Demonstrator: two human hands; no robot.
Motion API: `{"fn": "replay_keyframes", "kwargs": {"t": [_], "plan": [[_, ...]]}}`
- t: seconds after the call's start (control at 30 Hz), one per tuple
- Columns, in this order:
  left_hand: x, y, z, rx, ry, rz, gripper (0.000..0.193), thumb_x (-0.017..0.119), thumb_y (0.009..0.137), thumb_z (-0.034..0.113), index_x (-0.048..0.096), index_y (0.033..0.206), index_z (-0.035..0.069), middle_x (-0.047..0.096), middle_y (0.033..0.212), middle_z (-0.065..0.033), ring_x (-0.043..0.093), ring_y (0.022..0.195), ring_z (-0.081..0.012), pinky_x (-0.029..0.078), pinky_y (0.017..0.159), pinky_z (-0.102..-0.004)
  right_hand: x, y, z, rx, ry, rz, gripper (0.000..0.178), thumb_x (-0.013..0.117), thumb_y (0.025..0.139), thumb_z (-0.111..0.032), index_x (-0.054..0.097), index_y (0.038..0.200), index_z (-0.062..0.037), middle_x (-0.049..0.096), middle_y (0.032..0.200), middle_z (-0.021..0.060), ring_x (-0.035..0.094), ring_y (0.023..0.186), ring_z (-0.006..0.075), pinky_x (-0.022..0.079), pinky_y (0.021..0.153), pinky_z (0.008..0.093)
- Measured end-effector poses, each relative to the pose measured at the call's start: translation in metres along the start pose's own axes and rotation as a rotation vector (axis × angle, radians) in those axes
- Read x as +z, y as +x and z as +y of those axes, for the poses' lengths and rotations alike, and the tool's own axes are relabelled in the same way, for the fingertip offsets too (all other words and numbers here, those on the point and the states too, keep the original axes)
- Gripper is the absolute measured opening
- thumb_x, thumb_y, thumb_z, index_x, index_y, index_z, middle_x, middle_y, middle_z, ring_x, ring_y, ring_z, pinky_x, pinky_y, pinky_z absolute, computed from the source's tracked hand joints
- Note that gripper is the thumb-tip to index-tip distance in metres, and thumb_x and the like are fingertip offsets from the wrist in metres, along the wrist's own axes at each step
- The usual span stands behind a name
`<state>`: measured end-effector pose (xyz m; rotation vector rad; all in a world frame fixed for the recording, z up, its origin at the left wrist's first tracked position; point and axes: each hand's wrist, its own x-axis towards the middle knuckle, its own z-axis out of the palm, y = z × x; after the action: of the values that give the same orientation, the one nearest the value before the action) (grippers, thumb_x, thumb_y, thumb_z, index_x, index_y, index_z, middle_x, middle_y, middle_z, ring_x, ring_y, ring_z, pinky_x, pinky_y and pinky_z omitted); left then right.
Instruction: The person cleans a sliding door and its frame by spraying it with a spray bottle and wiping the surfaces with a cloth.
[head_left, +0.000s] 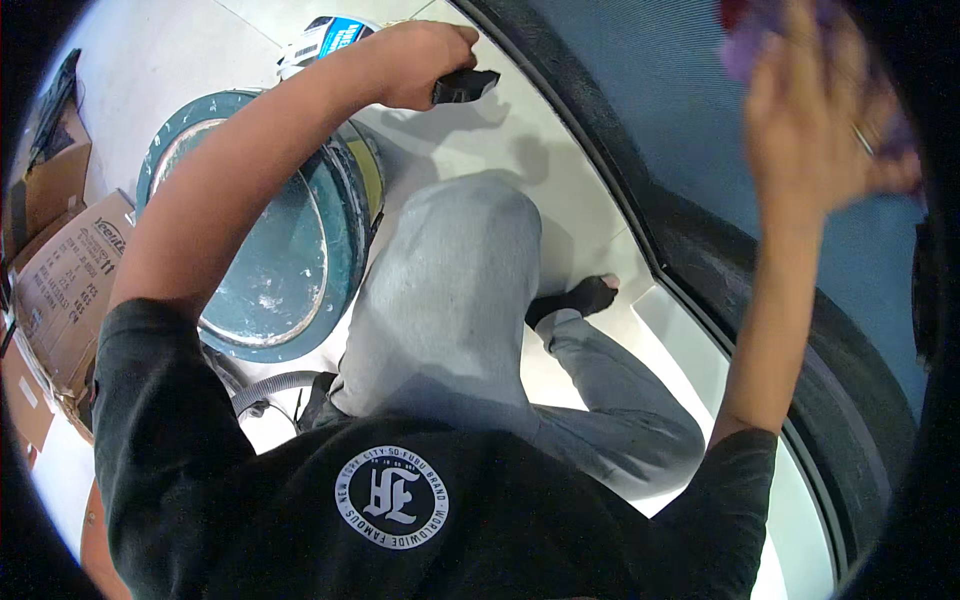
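Note:
My left hand (425, 62), at the top centre, is closed around a black object (465, 87). Only its short, blunt end sticks out past my fingers, so its kind does not show. At the upper right, my right hand (808, 135) is smeared by motion. It lies over a crumpled purple cloth (741, 50), fingers stretched across it, against a blue-grey, finely ribbed panel (650, 95). A thin shiny line crosses near the fingers, too blurred to name. Something dark red shows at the cloth's upper edge.
A black curved border (640, 235) rims the panel. To my left stands a teal drum (270, 270) with a worn lid; behind it is a white container (325, 42) with a blue label. Cardboard boxes (75, 280) and a grey corrugated hose (270, 388) lie further left. My bent knees take up the middle.

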<state>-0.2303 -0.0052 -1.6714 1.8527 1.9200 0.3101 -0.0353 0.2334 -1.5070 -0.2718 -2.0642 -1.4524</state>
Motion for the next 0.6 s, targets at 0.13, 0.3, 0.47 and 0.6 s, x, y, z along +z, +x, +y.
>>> {"fn": "replay_keyframes", "kwargs": {"t": [0.13, 0.3, 0.47, 0.6], "plan": [[-0.002, -0.007, -0.035, 0.030, -0.181, 0.293, 0.036, 0.069, 0.069, 0.004, 0.065, 0.104, -0.001, 0.061, 0.103, -0.0189, 0.062, 0.099, -0.0405, 0.050, 0.086, -0.0449, 0.037, 0.000, -0.120, -0.166, 0.758, -0.172, 0.064, 0.067, 0.086, -0.023, 0.052, 0.148, -0.0145, 0.036, 0.164, 0.0005, 0.025, 0.155, 0.0249, 0.015, 0.123, 0.0600], [0.001, 0.000, 0.006, 0.139, -0.128, -0.003, 0.019, 0.070, 0.068, 0.005, 0.065, 0.085, -0.001, 0.056, 0.095, -0.0173, 0.062, 0.096, -0.0392, 0.048, 0.081, -0.0487, 0.070, -0.142, -0.193, -0.600, 0.723, -0.399, 0.060, 0.052, 0.096, -0.024, 0.045, 0.153, -0.0052, 0.038, 0.163, 0.0029, 0.028, 0.154, 0.0200, 0.024, 0.123, 0.0445], [0.003, -0.009, 0.015, 0.112, -0.331, 0.072, 0.016, 0.070, 0.069, 0.003, 0.063, 0.083, 0.000, 0.054, 0.098, -0.0167, 0.061, 0.091, -0.0409, 0.048, 0.078, -0.0477, 0.031, -0.305, -0.074, -1.164, 0.468, -0.811, 0.067, 0.043, 0.099, -0.030, 0.031, 0.162, -0.0091, 0.012, 0.174, 0.0029, 0.007, 0.160, 0.0221, 0.012, 0.125, 0.0429], [0.002, 0.008, 0.025, 0.266, -0.334, 0.024, 0.017, 0.070, 0.071, 0.006, 0.061, 0.082, -0.001, 0.054, 0.095, -0.0175, 0.060, 0.089, -0.0416, 0.047, 0.076, -0.0470, 0.047, -0.297, -0.071, -1.107, 0.610, -0.848, 0.061, 0.044, 0.098, -0.024, 0.040, 0.156, -0.0040, 0.022, 0.171, 0.0054, 0.015, 0.158, 0.0228, 0.011, 0.129, 0.0438]]}}
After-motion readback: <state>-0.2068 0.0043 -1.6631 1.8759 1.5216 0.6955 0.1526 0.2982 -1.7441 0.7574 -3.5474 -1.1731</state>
